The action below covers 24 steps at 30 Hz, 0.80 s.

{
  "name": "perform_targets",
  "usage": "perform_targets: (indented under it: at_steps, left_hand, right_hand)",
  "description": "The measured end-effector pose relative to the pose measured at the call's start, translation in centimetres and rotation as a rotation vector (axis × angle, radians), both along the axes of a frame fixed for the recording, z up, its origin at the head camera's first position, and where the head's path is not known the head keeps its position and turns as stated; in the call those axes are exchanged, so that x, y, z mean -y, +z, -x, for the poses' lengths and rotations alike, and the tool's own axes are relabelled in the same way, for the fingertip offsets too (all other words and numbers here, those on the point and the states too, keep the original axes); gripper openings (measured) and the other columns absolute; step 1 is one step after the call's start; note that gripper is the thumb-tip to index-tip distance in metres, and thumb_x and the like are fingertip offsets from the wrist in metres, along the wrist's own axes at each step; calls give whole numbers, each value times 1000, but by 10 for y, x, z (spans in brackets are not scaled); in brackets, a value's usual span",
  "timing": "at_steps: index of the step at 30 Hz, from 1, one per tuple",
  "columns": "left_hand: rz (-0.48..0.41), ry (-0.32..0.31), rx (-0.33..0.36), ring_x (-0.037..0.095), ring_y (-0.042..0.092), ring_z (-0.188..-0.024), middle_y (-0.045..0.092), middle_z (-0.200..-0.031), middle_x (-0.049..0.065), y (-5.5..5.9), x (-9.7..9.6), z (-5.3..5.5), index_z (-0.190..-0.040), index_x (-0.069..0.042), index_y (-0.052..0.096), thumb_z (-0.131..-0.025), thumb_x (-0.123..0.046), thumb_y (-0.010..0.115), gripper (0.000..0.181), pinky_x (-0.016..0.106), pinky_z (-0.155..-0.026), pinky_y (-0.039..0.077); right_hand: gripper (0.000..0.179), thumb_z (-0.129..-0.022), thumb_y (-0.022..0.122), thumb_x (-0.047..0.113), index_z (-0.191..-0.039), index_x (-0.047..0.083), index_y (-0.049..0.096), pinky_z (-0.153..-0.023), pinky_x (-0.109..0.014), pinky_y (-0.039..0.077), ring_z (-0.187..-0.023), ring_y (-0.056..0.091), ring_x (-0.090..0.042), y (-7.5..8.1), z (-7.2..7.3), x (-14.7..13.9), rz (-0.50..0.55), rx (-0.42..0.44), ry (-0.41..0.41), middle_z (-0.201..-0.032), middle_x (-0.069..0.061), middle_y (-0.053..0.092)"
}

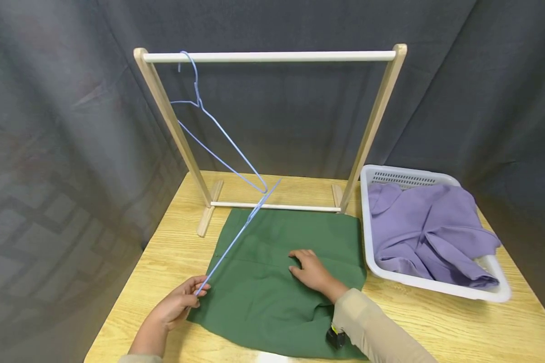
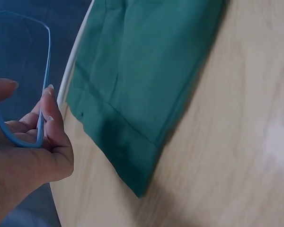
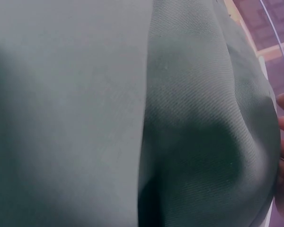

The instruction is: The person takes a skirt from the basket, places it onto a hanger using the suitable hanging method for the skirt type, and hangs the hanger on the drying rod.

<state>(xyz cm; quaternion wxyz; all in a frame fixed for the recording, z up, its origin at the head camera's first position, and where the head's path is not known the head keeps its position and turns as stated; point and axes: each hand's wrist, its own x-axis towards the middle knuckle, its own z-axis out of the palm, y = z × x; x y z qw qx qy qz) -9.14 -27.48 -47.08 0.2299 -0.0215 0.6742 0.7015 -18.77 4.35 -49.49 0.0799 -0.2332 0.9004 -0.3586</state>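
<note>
Above the green garment, slanting from near left to far right, I see a blue hanger, its near end held by the left hand, with thumb and bent fingers about its rounded corner in the left wrist view. I have the right hand over the garment, fingers loosely bent and gripping nothing; whether the fingertips touch the cloth, I cannot tell. A small black device sits by the beige sleeve. The garment lies spread on the wooden desk, its far edge by the lower rod of a wooden rack. From the white upper rod, near its left end, hangs a second blue hanger. To the right stands a white basket holding a purple garment that droops over the right rim. Dark grey curtains hang behind.
</note>
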Motion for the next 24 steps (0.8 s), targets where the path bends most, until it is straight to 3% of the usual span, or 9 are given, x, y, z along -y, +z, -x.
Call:
perform_targets:
  at_steps: [5, 15, 24]
  left_hand:
    - [-24, 10, 22, 18, 34, -94, 32, -108, 13, -3, 7, -3, -124, 17, 10, -66, 10, 39, 66, 25, -82, 31]
    - [52, 69, 20, 16, 38, -92, 36, -107, 13, -5, 17, -7, -122, 18, 13, -69, 9, 39, 60, 25, -81, 34]
    - [88, 128, 21, 16, 39, -90, 39, -102, 10, -9, 23, -11, -121, 18, 16, -68, 9, 37, 57, 28, -81, 34]
  right_hand:
    - [31, -83, 55, 12, -111, 0, 51, -83, -43, 36, -104, 42, -31, -1, 1, 2, -1, -4, 2, -110, -15, 51]
    - [32, -83, 55, 14, -112, 0, 51, -82, -43, 36, -103, 42, -31, -1, 2, 6, -16, 10, 13, -110, -15, 51]
    - [34, -82, 57, 14, -113, -1, 51, -82, -42, 37, -101, 44, -30, -2, -2, 12, -69, -51, 61, -110, -15, 52]
